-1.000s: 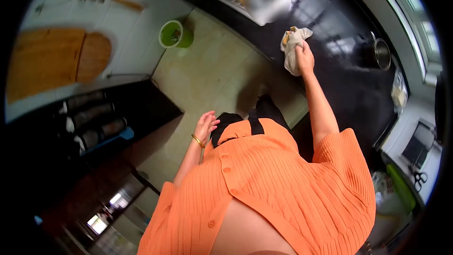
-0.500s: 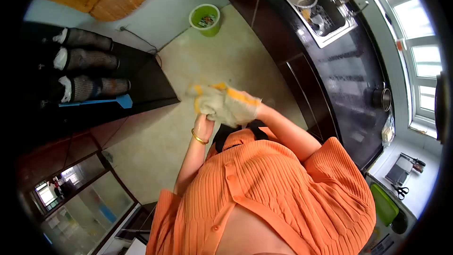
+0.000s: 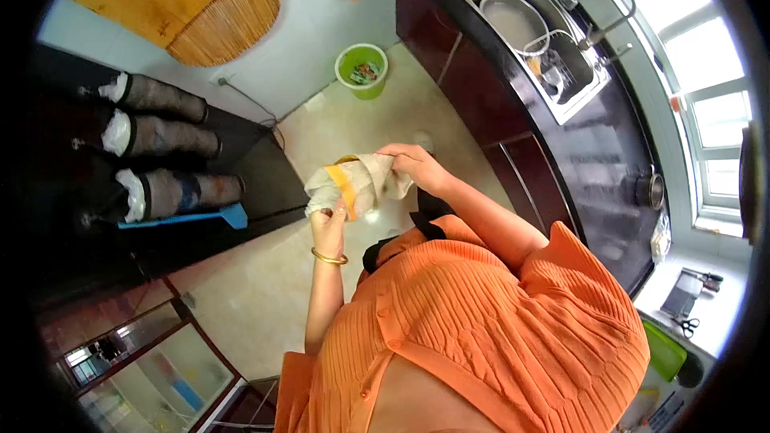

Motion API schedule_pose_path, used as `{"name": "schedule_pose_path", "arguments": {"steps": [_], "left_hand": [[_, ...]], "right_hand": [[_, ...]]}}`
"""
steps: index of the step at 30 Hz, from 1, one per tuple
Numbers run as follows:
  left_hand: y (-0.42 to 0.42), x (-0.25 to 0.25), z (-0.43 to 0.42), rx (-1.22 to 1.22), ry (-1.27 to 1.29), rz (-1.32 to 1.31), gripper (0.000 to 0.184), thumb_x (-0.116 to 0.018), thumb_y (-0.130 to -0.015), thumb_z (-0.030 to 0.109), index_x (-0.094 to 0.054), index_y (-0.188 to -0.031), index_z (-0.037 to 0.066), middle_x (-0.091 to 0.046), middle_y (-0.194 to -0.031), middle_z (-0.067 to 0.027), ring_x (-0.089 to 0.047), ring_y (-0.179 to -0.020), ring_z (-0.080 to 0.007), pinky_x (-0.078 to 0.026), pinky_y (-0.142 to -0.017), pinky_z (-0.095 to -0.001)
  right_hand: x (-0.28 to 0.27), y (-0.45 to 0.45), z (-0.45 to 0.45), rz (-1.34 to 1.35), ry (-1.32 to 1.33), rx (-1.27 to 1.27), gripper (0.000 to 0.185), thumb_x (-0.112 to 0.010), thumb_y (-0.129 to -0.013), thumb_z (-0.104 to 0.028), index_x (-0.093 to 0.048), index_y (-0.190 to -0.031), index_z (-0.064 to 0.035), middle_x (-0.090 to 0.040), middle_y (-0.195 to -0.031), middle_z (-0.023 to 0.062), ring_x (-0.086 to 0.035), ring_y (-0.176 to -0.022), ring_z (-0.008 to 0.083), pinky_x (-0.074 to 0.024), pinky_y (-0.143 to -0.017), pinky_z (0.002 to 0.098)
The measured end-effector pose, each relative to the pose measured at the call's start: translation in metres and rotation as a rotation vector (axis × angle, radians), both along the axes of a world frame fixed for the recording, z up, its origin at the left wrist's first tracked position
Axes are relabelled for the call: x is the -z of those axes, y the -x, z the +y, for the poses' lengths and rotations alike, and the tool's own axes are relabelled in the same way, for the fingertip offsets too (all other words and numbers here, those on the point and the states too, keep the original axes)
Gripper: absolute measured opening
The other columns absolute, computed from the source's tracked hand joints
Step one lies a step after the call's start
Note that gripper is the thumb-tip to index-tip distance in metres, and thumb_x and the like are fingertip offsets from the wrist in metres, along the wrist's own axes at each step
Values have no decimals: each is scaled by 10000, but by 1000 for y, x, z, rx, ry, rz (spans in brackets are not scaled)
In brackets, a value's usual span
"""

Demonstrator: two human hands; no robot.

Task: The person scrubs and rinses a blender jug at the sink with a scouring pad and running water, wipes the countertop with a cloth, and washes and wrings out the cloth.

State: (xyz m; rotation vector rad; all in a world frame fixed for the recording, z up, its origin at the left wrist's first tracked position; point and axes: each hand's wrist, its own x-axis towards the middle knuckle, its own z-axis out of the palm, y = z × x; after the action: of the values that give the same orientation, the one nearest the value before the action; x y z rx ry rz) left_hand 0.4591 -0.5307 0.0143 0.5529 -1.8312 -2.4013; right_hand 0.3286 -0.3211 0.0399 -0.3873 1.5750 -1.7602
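Observation:
A pale cloth (image 3: 365,182) with a yellow stripe is bunched up between my two hands, above the floor. My left hand (image 3: 328,227), with a gold bangle at the wrist, grips its lower left end. At the cloth's upper right end, the fingers of my right hand (image 3: 414,165) are closed on the fabric. Part of the left fingers is hidden by the folds.
Ahead on the floor stands a green bin (image 3: 362,72) with litter inside. To the right runs a dark counter (image 3: 589,140) with a sink (image 3: 573,104) holding a round basin (image 3: 513,22). A black cabinet (image 3: 273,176) with mesh-covered rolls stands left.
The blurred cloth has become clearer and is folded more narrowly. My right hand has moved up and left to its upper end; my left hand has shifted slightly down and left.

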Motion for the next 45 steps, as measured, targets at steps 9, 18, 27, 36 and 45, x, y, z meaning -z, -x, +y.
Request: {"name": "schedule_pose_path", "arguments": {"steps": [9, 18, 27, 36, 45], "left_hand": [[191, -66, 46, 70, 162, -149, 209, -675, -841, 104, -626, -990, -35, -623, -927, -42, -562, -828, -99, -456, -740, -247], [286, -66, 30, -21, 348, -124, 315, -678, -855, 194, -619, -1070, -29, -664, -930, -38, -592, -820, -104, -473, -772, -265], [343, -44, 19, 142, 634, -224, 479, -714, -807, 317, -570, -1094, -38, -619, -857, -105, -560, -815, -166, -447, -778, -263], [383, -58, 48, 475, 508, 39, 780, -758, -762, 319, -349, -1360, 28, -499, -1276, -163, -515, -1142, -271, -418, -951, -396], [441, -87, 69, 357, 471, 26, 378, -648, -847, 164, -535, -1165, -6, -600, -1122, -92, -566, -981, -160, -453, -863, -280]], "right_hand": [[-13, 174, -7, 442, -70, -271, 516, -644, -830, -162, -462, -1308, -98, -515, -1131, 130, -575, -1003, 235, -474, -845, 342], [-11, 339, 13, 480, -15, -204, 204, -645, -872, -228, -646, -959, -44, -558, -891, 61, -536, -885, 147, -434, -754, 286], [-49, 367, 53, 253, 16, 149, 202, -610, -897, -158, -614, -1026, -3, -582, -976, 62, -528, -936, 118, -428, -848, 268], [-75, 359, 18, 683, 124, -69, 215, -637, -858, -121, -613, -1022, 16, -626, -931, 115, -595, -856, 205, -456, -761, 311], [-97, 379, 58, 722, -89, 36, 362, -710, -766, -167, -580, -1061, -2, -579, -966, 147, -564, -897, 301, -450, -795, 365]]}}
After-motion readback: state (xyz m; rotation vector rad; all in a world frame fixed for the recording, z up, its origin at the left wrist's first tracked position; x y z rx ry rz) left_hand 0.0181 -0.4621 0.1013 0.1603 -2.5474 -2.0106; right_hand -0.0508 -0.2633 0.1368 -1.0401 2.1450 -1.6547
